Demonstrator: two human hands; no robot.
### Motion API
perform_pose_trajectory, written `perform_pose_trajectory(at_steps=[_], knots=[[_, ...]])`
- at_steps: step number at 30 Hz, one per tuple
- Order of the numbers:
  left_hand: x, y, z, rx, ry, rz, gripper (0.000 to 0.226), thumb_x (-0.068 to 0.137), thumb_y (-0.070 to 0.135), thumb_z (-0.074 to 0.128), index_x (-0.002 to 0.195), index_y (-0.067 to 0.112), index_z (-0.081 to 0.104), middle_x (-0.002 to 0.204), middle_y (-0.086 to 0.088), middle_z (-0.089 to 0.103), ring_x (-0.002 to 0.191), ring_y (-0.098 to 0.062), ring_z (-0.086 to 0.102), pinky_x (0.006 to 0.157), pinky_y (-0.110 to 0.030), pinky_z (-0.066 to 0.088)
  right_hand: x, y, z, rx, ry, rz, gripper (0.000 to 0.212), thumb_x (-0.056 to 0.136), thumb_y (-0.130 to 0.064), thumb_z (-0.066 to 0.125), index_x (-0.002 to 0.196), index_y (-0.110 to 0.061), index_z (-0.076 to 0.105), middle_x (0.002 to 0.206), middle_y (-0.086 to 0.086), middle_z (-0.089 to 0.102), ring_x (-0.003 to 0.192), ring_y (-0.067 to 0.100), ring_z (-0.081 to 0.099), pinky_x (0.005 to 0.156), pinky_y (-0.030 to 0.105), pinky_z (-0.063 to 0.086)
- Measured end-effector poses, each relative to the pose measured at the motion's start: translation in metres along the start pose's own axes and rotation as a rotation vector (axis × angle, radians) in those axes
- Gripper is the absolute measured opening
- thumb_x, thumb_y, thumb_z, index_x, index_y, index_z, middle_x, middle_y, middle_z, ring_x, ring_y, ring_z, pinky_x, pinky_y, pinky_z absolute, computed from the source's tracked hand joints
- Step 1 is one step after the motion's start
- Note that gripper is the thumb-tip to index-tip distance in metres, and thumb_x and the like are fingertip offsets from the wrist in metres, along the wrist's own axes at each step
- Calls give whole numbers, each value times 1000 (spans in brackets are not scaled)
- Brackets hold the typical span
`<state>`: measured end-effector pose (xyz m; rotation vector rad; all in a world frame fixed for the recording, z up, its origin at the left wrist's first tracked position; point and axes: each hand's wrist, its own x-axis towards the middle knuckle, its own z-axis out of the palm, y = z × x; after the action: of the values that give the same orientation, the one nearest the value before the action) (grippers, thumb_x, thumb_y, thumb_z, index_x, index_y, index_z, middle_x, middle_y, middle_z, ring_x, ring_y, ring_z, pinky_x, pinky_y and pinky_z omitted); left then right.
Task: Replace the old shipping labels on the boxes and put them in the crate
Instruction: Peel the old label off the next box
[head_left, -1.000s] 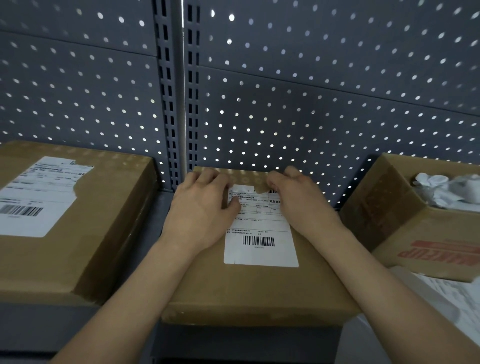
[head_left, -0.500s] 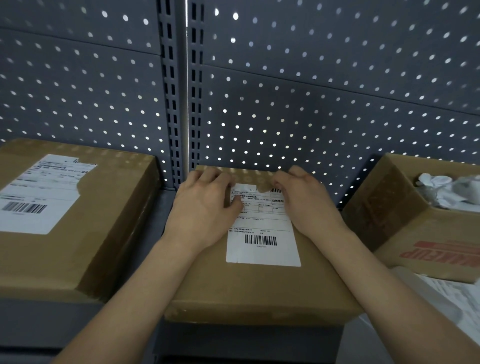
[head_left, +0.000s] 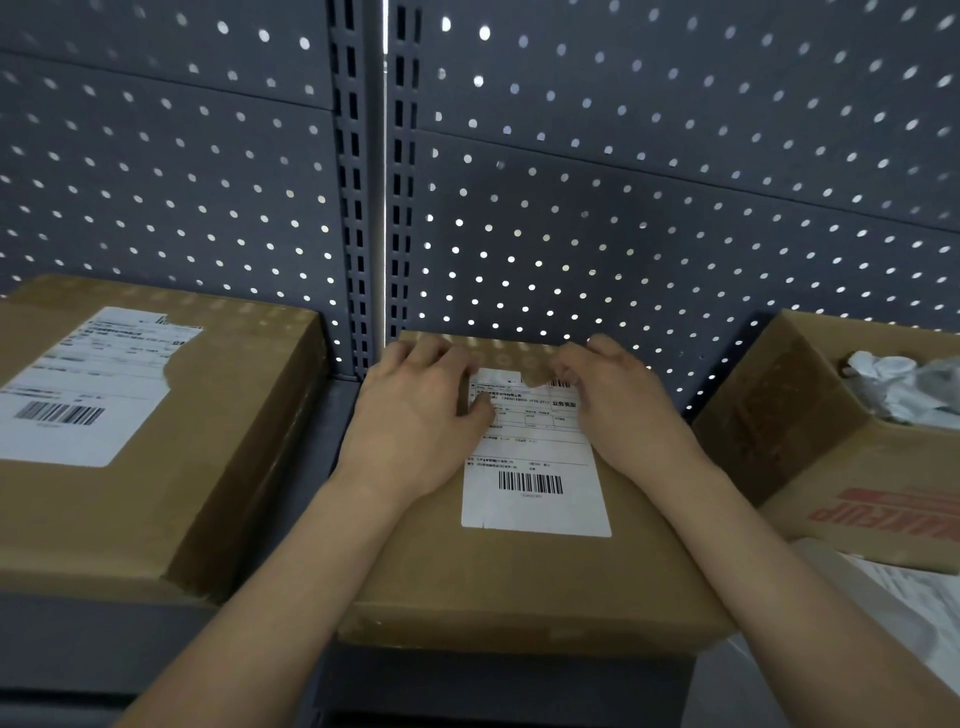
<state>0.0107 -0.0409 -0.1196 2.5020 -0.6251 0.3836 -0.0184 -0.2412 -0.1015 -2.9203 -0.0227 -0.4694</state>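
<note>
Perforated grey shelving backs the middle box (head_left: 519, 582); right hand (head_left: 618, 410) picks its label's (head_left: 535, 467) torn far edge, left hand (head_left: 415, 426) pressed flat, fingers together. Relabelling, crating remain.

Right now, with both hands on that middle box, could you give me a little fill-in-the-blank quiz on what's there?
1. Both hands, the left hand and the right hand, rest at the far edge of the white ____ on the middle box.
2. Printed near the label's close end is a black ____.
3. The label on the left box has a ____ upper right corner.
4. The open box at right bears ____ lettering.

Missing words: label; barcode; torn; red
</note>
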Motion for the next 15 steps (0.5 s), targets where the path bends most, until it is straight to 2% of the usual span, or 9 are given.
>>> perform_pose_trajectory(at_steps=[3,6,10,15], knots=[[0,0,0,-3,-1,-1,37,86,41,58,118,22,61,119,4,56,112,-25,44,96,-36,39,-2,2,-1,119,51,45,18,96,-3,45,94,-16,58,86,-1,46,77,21,50,65,33,39],[1,0,0,-2,1,-4,36,86,41,58,117,23,61,119,4,56,112,-25,44,96,-36,39,0,1,-1,125,52,33,19,99,-9,44,98,-14,63,89,1,51,80,21,53,72,34,44],[1,0,0,4,-4,-3,36,86,42,57,117,23,61,118,5,56,113,-24,44,96,-36,39,0,2,0,110,53,22,20,98,-7,46,97,-14,66,91,2,54,81,23,55,75,37,47],[1,1,0,-3,-6,-4,36,86,42,57,116,22,61,118,4,56,112,-25,44,95,-40,41,4,1,1,42,21,2,20,92,2,47,89,-13,60,86,-2,49,80,23,52,67,34,42]])
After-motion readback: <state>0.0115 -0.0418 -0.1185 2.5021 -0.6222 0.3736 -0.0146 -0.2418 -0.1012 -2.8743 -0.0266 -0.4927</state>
